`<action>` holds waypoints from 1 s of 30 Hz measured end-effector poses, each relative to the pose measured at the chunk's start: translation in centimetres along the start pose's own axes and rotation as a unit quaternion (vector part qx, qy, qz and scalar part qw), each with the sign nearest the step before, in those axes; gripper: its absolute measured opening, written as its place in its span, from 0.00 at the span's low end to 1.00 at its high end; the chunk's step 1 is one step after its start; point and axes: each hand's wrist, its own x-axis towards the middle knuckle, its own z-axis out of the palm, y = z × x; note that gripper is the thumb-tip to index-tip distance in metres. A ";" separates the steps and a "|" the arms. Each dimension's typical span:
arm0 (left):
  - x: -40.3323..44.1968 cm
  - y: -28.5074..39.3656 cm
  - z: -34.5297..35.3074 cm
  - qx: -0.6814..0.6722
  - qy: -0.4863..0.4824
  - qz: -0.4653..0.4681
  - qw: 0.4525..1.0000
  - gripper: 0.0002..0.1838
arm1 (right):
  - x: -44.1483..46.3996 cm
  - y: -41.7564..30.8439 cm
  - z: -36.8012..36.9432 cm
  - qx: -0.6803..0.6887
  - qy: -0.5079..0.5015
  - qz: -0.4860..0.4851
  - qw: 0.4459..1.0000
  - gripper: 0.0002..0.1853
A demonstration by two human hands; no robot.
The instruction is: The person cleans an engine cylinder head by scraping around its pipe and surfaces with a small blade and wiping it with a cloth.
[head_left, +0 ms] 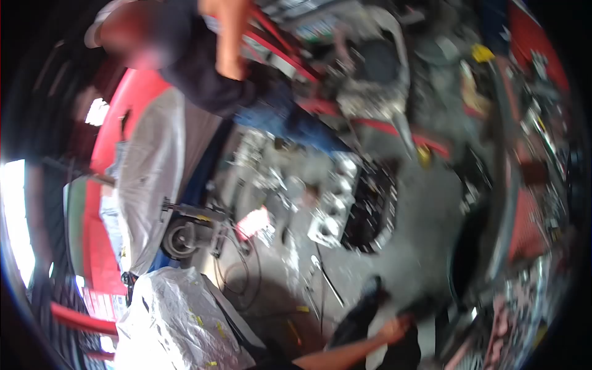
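My left hand [394, 330] is low in the view, its bare forearm coming in from the bottom edge. It is over my dark-trousered legs, close to a dark shape that may be a shoe. Motion blur hides its fingers, and whether it holds anything does not show. No right hand of mine can be seen. On the floor ahead lies a dark engine part [372, 206], with a silvery metal engine part [333, 213] along its left side. A long thin metal tool [328, 280], perhaps a ratchet, lies between these parts and my feet.
A person [203, 68] in dark top and jeans stands upper left. Beside them is a red car [105, 234] with a grey cover [151, 166]. A wheeled jack-like device [185, 234] and hoses lie left. Shelving with parts [524, 228] runs right; a large metal assembly [376, 80] stands beyond.
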 end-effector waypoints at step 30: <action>-3.5 -3.7 -3.0 -0.266 0.017 -0.225 0.937 0.08 | 8.2 -11.2 -7.1 0.103 0.043 -0.298 0.948 0.22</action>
